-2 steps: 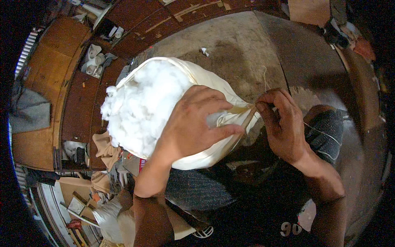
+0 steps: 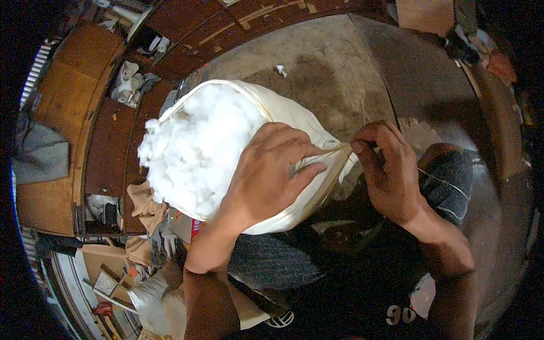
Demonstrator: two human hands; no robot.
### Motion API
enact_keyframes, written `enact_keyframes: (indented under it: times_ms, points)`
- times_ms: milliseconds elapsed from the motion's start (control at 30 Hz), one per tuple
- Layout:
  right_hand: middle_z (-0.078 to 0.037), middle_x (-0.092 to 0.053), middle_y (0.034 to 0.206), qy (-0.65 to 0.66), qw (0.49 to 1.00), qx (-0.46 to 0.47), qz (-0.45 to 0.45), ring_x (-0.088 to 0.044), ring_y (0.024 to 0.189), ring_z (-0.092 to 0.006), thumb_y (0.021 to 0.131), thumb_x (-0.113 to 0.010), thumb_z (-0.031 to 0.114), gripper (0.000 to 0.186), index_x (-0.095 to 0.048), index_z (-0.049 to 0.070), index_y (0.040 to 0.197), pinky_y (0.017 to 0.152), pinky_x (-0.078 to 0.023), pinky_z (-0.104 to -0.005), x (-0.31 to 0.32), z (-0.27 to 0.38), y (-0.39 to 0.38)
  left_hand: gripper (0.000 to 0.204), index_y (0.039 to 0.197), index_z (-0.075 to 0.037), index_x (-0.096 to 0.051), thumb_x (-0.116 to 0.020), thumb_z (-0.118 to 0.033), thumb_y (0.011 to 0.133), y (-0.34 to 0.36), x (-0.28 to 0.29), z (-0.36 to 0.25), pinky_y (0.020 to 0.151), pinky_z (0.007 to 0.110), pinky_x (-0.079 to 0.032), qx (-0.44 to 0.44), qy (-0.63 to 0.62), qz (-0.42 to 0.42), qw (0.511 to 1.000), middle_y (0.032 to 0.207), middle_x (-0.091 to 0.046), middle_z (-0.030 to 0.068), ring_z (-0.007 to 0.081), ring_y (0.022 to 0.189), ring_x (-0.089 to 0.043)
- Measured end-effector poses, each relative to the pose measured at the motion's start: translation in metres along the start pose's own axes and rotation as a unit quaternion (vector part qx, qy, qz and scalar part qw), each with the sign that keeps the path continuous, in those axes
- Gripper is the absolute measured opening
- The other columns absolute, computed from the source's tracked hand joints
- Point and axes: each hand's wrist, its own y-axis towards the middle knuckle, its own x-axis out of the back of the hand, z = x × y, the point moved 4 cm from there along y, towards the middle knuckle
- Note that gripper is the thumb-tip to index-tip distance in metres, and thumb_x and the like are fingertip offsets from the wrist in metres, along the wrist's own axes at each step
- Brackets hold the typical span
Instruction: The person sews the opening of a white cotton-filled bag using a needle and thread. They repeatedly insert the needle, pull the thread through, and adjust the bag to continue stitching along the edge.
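Observation:
A cream fabric cover [image 2: 297, 119] lies over my lap, its wide opening heaped with white fluffy filling [image 2: 192, 141]. My left hand [image 2: 272, 170] rests across the right part of the cover, thumb and fingers gripping the folded fabric near its narrowed right end. My right hand [image 2: 385, 164] pinches the tip of that end between thumb and forefinger; whether a needle is there too is too small to tell. A thin pale thread [image 2: 439, 177] runs past my right hand over my jeans [image 2: 272, 266].
Wooden cabinets [image 2: 68, 68] stand at the left, with paper-like rolls [image 2: 130, 85] in an open compartment and grey cloth [image 2: 39, 158] on top. Tan fabric scraps [image 2: 141, 207] and clutter lie lower left. A small white scrap [image 2: 280, 71] lies on the stained floor [image 2: 317, 45] ahead.
My left hand has shifted slightly down and left, its thumb drawing back along the fabric. My right hand stays at the tip.

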Motion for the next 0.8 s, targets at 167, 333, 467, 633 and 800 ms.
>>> enact_keyframes:
  times_ms: [167, 333, 467, 633, 800]
  points:
    - [-0.021, -0.065, 0.095, 0.000, 1.000, 0.000, 0.002, -0.063, 0.093, -0.0429, 0.090, -0.064, -0.003, 0.009, -0.064, -0.001, 0.099, 0.080, -0.051, -0.0487, -0.003, -0.002, 0.006, 0.012, 0.087, -0.006, -0.075, -0.082, -0.012, 0.080, 0.001, -0.002, 0.003, 0.084, 0.042, -0.054, 0.008, -0.003, -0.022, 1.000, 0.093, -0.073, 0.0116, 0.0332, 0.091, -0.068]
    - [-0.021, -0.065, 0.098, 0.012, 0.999, -0.042, 0.006, -0.063, 0.097, -0.0434, 0.090, -0.064, -0.004, 0.012, -0.065, -0.001, 0.101, 0.084, -0.051, -0.0487, -0.008, -0.005, 0.006, 0.008, 0.086, -0.005, -0.074, -0.079, -0.010, 0.082, -0.003, -0.004, 0.003, 0.082, 0.041, -0.054, 0.030, 0.000, -0.044, 0.999, 0.092, -0.073, 0.0104, 0.0320, 0.089, -0.068]
    - [-0.022, -0.065, 0.100, 0.018, 0.999, -0.035, 0.015, -0.063, 0.097, -0.0435, 0.091, -0.064, -0.002, 0.011, -0.065, -0.001, 0.101, 0.085, -0.052, -0.0489, -0.010, -0.006, 0.007, 0.007, 0.086, -0.005, -0.073, -0.077, -0.008, 0.083, -0.004, -0.006, 0.004, 0.080, 0.041, -0.054, 0.023, 0.006, -0.037, 0.999, 0.092, -0.073, 0.0104, 0.0322, 0.088, -0.068]
    - [-0.022, -0.065, 0.100, 0.004, 1.000, -0.016, 0.021, -0.063, 0.097, -0.0436, 0.092, -0.065, 0.000, 0.009, -0.065, -0.001, 0.101, 0.084, -0.052, -0.0486, -0.009, -0.005, 0.009, 0.009, 0.086, -0.004, -0.072, -0.078, -0.009, 0.082, -0.004, -0.005, 0.005, 0.079, 0.041, -0.053, 0.004, 0.013, -0.032, 0.999, 0.092, -0.073, 0.0111, 0.0329, 0.088, -0.067]
    - [-0.022, -0.064, 0.099, 0.024, 0.999, -0.042, 0.008, -0.063, 0.096, -0.0439, 0.093, -0.065, 0.002, 0.008, -0.065, -0.001, 0.101, 0.083, -0.052, -0.0484, -0.011, -0.006, 0.008, 0.013, 0.087, -0.005, -0.072, -0.082, -0.012, 0.080, -0.003, -0.005, 0.003, 0.080, 0.041, -0.053, 0.024, -0.001, -0.044, 0.999, 0.095, -0.073, 0.0118, 0.0332, 0.089, -0.068]
